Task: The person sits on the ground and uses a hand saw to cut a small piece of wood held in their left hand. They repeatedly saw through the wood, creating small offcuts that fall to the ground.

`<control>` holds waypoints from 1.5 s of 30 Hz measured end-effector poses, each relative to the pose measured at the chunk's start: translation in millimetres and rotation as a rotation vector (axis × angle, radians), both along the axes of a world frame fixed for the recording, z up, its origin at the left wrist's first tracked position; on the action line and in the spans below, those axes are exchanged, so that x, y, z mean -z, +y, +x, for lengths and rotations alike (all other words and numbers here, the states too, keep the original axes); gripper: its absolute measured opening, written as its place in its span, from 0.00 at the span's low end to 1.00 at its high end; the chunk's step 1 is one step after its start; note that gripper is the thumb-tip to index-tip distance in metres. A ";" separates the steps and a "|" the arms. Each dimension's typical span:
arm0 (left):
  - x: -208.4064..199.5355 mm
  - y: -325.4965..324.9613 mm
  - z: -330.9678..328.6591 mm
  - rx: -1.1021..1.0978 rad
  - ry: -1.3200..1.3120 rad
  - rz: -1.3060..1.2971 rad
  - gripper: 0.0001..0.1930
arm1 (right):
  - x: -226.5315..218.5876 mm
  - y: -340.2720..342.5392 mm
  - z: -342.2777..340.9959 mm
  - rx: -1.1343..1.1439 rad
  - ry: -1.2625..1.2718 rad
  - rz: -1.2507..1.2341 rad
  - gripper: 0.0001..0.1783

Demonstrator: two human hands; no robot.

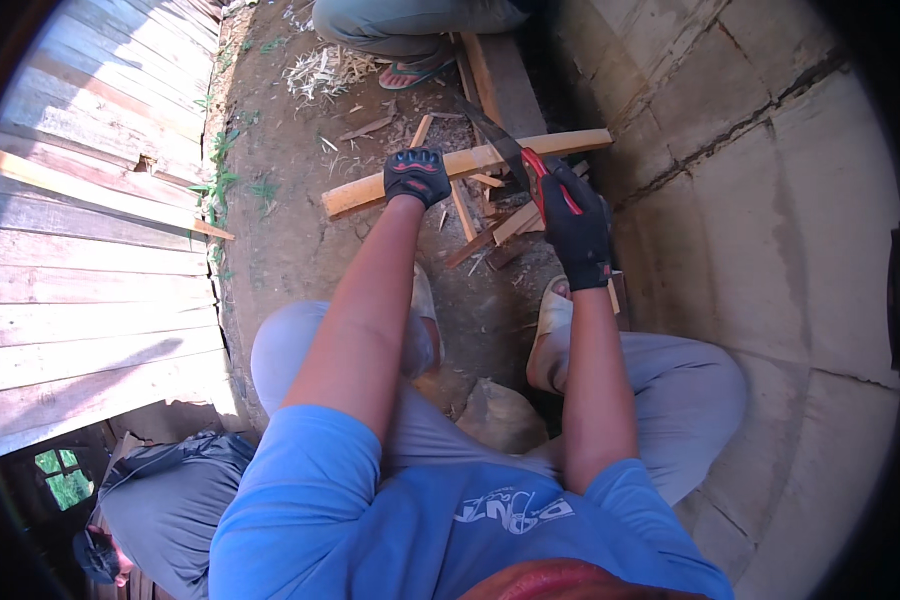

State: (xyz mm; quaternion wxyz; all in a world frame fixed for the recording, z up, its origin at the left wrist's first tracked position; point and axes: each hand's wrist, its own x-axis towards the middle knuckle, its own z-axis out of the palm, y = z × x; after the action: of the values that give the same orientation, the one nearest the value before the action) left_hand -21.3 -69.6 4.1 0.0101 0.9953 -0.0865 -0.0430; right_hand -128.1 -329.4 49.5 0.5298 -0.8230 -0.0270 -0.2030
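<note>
My left hand [417, 178], in a black glove with red trim, is closed around a long pale wooden strip [355, 196] near its left end. The strip lies crosswise in front of me, over other wood pieces. In my gloved right hand [576, 222] is the red and black handle of a hand saw [510, 150]. Its dark blade points away to the upper left and crosses the strip right of my left hand. The blade's teeth are too small to make out, and I cannot tell how deep it sits in the wood.
Wood offcuts [490, 235] lie beneath the strip, with pale shavings [330, 72] farther off. A block wall [740, 210] rises on the right and a plank wall [90, 270] on the left. Another person's sandalled foot [410, 74] is ahead. A stone [500, 415] sits between my legs.
</note>
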 end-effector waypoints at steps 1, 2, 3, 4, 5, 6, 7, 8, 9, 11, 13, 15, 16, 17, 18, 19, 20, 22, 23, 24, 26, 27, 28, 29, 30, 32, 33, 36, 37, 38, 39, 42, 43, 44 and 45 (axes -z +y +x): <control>-0.1 1.3 0.5 -0.008 0.011 0.006 0.17 | -12.9 0.9 -0.3 -0.052 -0.042 -0.145 0.19; -0.5 3.8 0.6 -0.018 0.023 0.014 0.17 | -32.4 12.9 -2.7 -0.066 0.009 -0.063 0.19; -0.1 6.1 -1.3 -0.010 0.001 0.022 0.16 | -41.9 23.4 -3.2 -0.083 0.061 0.019 0.19; -1.6 3.2 -2.5 0.003 -0.026 0.026 0.15 | -40.0 27.9 -1.3 -0.068 0.052 0.065 0.19; -3.2 0.9 -3.4 0.015 -0.053 0.032 0.14 | -34.1 32.6 1.6 -0.054 0.042 0.111 0.19; -3.8 0.0 -3.4 0.018 -0.055 0.024 0.14 | -28.7 36.5 4.9 -0.043 0.033 0.157 0.19; -1.6 1.6 -1.8 0.017 -0.060 0.020 0.13 | -24.0 40.4 9.6 -0.043 0.055 0.140 0.19; 0.5 3.3 -0.4 0.016 -0.064 0.017 0.13 | -19.5 44.2 14.4 -0.043 0.077 0.124 0.19; 2.9 4.5 -0.4 0.019 -0.081 0.006 0.13 | -15.1 48.2 19.6 -0.043 0.098 0.107 0.18; 6.7 0.8 0.0 0.043 -0.109 -0.018 0.13 | 5.8 44.8 33.3 -0.029 0.071 0.088 0.18; 4.9 1.5 0.7 0.042 -0.080 -0.005 0.13 | 14.6 41.9 37.3 -0.042 0.073 0.095 0.18; 3.5 5.3 -1.9 0.023 -0.065 -0.001 0.13 | 14.2 42.7 34.6 -0.078 0.102 0.126 0.18; 3.3 6.6 -2.2 0.021 -0.066 0.005 0.13 | 11.3 42.3 33.7 -0.072 0.119 0.113 0.18; 3.5 7.7 -3.5 0.020 -0.067 0.011 0.13 | 8.5 41.9 32.4 -0.066 0.136 0.101 0.18; 3.7 8.9 -4.5 0.019 -0.068 0.017 0.14 | 5.9 42.0 31.5 -0.060 0.154 0.088 0.18; 2.2 6.4 -3.1 0.023 -0.059 0.017 0.14 | 8.8 36.1 31.9 -0.044 0.152 0.121 0.18; 0.7 4.9 -1.9 0.027 -0.051 0.016 0.14 | 13.5 30.6 31.8 -0.029 0.150 0.154 0.19; -0.3 3.7 -0.9 0.036 -0.052 0.014 0.14 | 18.7 27.0 30.3 0.009 0.190 0.238 0.19; 0.3 3.8 -1.1 0.040 -0.063 0.013 0.14 | 19.8 27.7 28.2 0.033 0.232 0.288 0.20; 0.7 4.1 -1.1 0.045 -0.073 0.011 0.14 | 20.5 27.7 26.1 0.057 0.274 0.339 0.20; -0.8 7.5 -2.9 0.029 -0.050 0.003 0.14 | 3.7 36.2 20.7 0.043 0.342 0.388 0.21; -2.2 9.2 -4.2 0.021 -0.038 -0.003 0.14 | -5.1 41.7 17.3 0.036 0.376 0.411 0.22; -1.3 7.7 -3.2 0.028 -0.053 -0.008 0.14 | -7.9 43.2 14.5 0.045 0.365 0.419 0.22; 1.4 9.8 -3.2 0.027 -0.067 -0.009 0.14 | -3.3 47.3 13.3 0.047 0.355 0.431 0.22; 3.8 11.2 -1.8 0.026 -0.081 -0.009 0.14 | 0.4 49.6 12.9 0.048 0.346 0.442 0.22; 0.6 2.8 -2.7 0.039 -0.086 -0.017 0.14 | 13.0 45.8 10.1 0.061 0.285 0.395 0.22; -1.2 0.2 -2.4 0.043 -0.087 -0.018 0.13 | 18.0 43.9 9.5 0.064 0.256 0.374 0.22; -4.0 4.8 -2.6 0.033 -0.030 -0.014 0.14 | 10.3 52.6 3.0 0.071 0.243 0.277 0.22; -3.4 6.8 -3.1 0.033 -0.018 -0.018 0.14 | 9.2 54.9 1.2 0.073 0.251 0.264 0.21; -2.8 8.6 -3.1 0.030 -0.014 -0.016 0.14 | 8.1 57.2 -0.3 0.074 0.258 0.250 0.21; -2.1 10.4 -3.0 0.027 -0.010 -0.015 0.13 | 7.1 60.0 -1.6 0.075 0.266 0.236 0.21; 0.3 4.6 -3.9 0.044 -0.063 -0.021 0.13 | 15.5 55.0 -2.8 0.162 0.272 0.146 0.21; 0.8 6.1 -5.0 0.044 -0.090 -0.018 0.13 | 16.6 57.9 -4.3 0.155 0.255 0.161 0.22; 0.6 7.7 -3.8 0.045 -0.084 -0.016 0.13 | 17.8 60.8 -6.8 0.148 0.239 0.176 0.22; 0.2 9.1 -1.5 0.046 -0.078 -0.014 0.13 | 18.9 63.9 -7.4 0.140 0.222 0.192 0.22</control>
State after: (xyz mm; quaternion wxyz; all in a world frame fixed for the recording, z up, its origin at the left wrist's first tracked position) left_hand -22.8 -60.6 3.9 0.0128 0.9938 -0.1100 -0.0038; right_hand -135.5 -265.5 30.6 0.5901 -0.7860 0.1088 -0.1488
